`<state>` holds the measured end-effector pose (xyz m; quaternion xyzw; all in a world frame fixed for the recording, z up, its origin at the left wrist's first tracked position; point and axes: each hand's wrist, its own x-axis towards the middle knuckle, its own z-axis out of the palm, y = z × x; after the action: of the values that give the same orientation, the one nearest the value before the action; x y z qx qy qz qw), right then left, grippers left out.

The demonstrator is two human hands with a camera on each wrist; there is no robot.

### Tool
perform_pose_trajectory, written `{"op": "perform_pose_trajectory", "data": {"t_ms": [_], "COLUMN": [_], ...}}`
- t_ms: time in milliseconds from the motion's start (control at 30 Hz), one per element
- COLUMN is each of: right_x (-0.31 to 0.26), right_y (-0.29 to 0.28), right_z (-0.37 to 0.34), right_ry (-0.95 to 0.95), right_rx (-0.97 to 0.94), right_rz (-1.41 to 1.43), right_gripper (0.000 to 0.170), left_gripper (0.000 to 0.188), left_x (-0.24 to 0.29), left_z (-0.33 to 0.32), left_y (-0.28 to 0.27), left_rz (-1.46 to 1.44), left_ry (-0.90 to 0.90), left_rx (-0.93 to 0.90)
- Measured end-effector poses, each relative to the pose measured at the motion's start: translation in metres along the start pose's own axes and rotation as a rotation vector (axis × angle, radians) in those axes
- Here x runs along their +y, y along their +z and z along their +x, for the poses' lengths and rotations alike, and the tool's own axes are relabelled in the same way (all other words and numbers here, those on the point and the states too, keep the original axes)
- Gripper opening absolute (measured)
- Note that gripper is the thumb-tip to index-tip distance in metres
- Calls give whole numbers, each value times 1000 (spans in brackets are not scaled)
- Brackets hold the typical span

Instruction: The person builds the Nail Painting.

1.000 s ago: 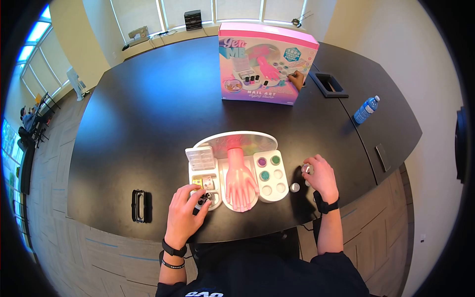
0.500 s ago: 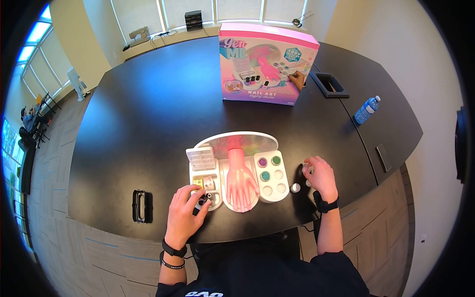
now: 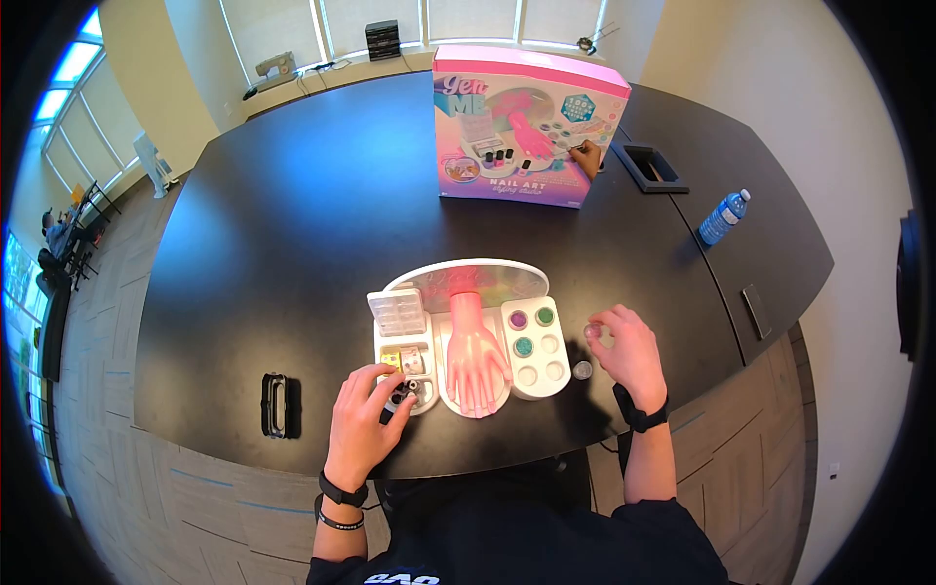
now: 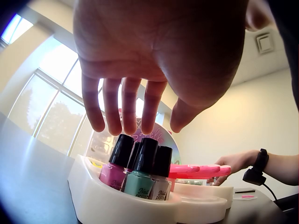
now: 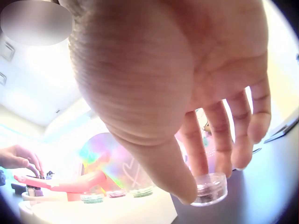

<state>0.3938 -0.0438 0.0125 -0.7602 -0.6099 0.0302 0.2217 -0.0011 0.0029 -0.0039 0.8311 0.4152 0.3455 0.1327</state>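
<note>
My right hand [image 3: 632, 359] pinches a small clear round jar [image 5: 211, 189] between thumb and fingers, right of the white nail art station [image 3: 522, 388]. Another small jar [image 3: 582, 370] stands on the table beside the station. My left hand [image 3: 363, 421] hangs over the station's front left compartment, fingers loosely bent. Its fingertips are right at the black caps of several nail polish bottles, among them a pink bottle [image 4: 112, 175] and a green bottle [image 4: 138, 183]. A pink model hand [image 3: 473, 356] lies palm down mid-station. Purple, green and teal jars [image 3: 524, 346] fill some round wells on the right.
A tall pink nail art box [image 3: 526, 127] stands behind the station. Farther right are a water bottle [image 3: 723, 217] and a recessed table box [image 3: 651, 168]. A black frame-like object [image 3: 280, 406] lies left on the dark table [image 3: 244, 292].
My right hand has shifted slightly left and away from me, carrying the small jar closer to the station. The left hand stays in place over the bottles.
</note>
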Motion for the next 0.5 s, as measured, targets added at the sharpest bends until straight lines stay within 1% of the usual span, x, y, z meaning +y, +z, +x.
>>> {"op": "perform_pose_trajectory", "data": {"t_ms": [67,200,267,300,367,400,467,500], "right_x": [-4,-9,-13,-16,-23,-26,-32,-34], "right_y": [0,6,9,10,10,10,8,9], "right_z": [-1,-2,-2,-2,-2,-2,-2,-2], "right_ry": [-71,-110,-152,-152,-153,-153,-183,-184], "right_rx": [29,29,38,38,39,38,2,1], "right_rz": [41,58,82,82,92,93,106,106], "right_gripper": [11,12,17,17,24,24,31,31], "left_gripper": [32,33,33,33,33,33,33,33], "left_x": [0,1,1,0,0,-1,-1,0], "left_z": [0,0,0,0,0,0,0,0], "left_y": [0,0,0,0,0,0,0,-1], "left_rz": [-2,-3,-5,-6,-6,-3,0,2], "left_ry": [1,2,2,3,5,7,8,8], "left_rx": [0,-2,-3,-2,0,2,5,6]}}
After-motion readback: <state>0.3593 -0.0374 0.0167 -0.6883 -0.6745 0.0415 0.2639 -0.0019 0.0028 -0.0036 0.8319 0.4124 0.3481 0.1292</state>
